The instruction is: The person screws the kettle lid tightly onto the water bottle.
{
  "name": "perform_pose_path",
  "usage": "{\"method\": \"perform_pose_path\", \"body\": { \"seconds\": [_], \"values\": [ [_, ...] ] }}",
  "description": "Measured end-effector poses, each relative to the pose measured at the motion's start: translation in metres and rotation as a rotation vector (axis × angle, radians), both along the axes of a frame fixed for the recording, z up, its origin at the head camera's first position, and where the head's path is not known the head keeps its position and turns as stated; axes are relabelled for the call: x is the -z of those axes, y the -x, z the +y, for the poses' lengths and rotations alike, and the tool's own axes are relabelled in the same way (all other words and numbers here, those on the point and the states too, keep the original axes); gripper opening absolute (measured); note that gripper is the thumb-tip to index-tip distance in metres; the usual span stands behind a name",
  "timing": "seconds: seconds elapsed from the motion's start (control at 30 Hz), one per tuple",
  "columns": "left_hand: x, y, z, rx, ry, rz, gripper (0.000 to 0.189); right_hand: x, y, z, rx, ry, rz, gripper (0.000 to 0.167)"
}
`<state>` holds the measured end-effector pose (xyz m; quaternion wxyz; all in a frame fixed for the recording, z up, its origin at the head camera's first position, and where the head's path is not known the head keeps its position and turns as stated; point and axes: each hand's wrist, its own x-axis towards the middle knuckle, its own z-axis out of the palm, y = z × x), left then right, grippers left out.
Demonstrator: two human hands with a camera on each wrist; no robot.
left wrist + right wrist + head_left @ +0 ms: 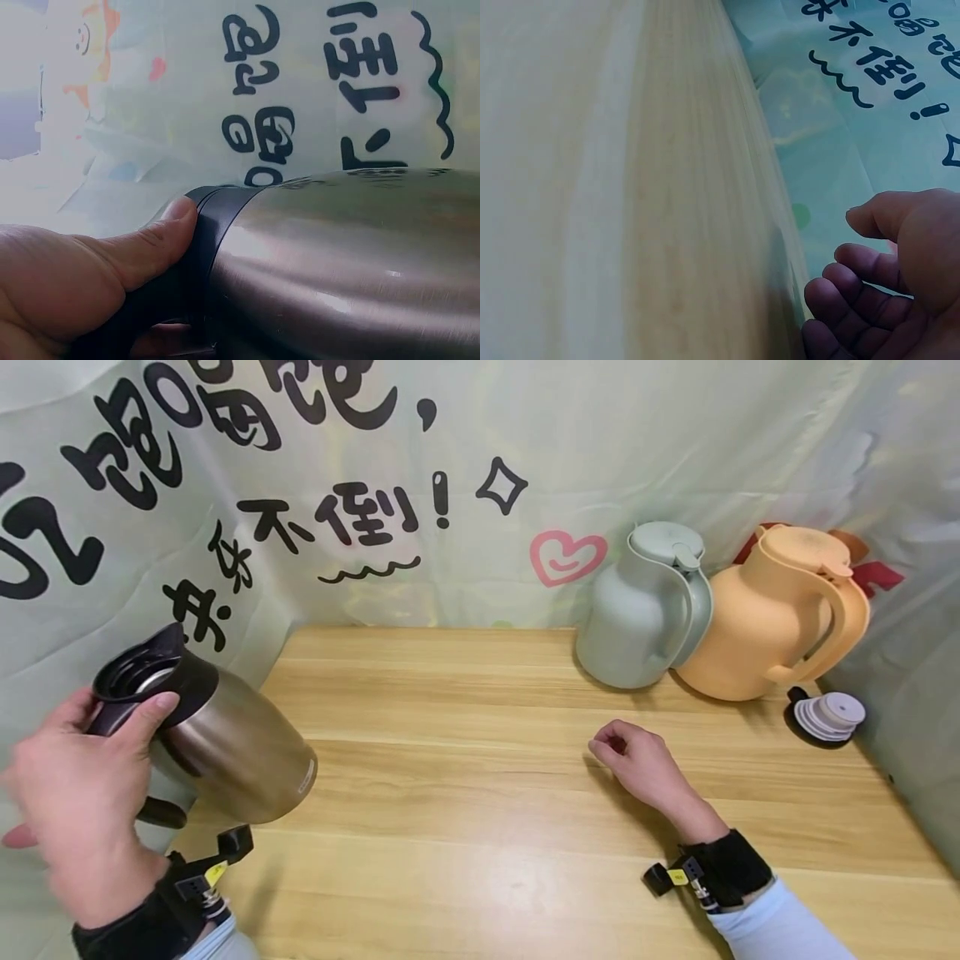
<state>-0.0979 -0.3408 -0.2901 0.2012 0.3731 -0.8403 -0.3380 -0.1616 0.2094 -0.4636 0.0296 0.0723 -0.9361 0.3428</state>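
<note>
A bronze-coloured steel thermos jug (pixel 247 752) with a black collar is tilted at the left of the table, its lidless mouth toward the upper left. My left hand (pixel 82 793) grips it by the black handle near the top, thumb against the collar. From the left wrist, the same hand (pixel 112 277) shows beside the shiny jug body (pixel 352 262). My right hand (pixel 645 764) is over the right half of the table, fingers loosely curled and nothing in them. A black stopper lid (pixel 831 717) lies with its white plug upward at the right edge.
A grey-green jug (pixel 622 618) and an orange jug (pixel 750 618) stand side by side at the back right of the wooden table (pixel 450 777). Behind and along both sides hangs a pale cloth (pixel 480 560) with black lettering.
</note>
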Motion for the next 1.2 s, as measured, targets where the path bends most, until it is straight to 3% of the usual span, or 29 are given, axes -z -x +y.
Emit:
{"method": "perform_pose_path", "body": {
  "seconds": [0.2,0.5,0.7,1.2],
  "values": [
    [-0.002,0.006,0.010,0.083,0.093,-0.002,0.083,0.000,0.001,0.001,-0.004,0.005,-0.005,0.017],
    [-0.004,0.021,0.038,0.200,0.045,-0.009,0.086,0.001,0.000,0.008,-0.007,0.040,-0.004,0.015],
    [-0.005,0.031,0.057,0.293,0.072,0.010,0.088,0.001,0.000,0.011,0.006,0.061,-0.015,0.015],
    [-0.005,0.044,0.113,0.477,0.154,0.124,0.076,0.003,0.003,0.015,0.043,0.075,-0.008,0.015]
  ]
}}
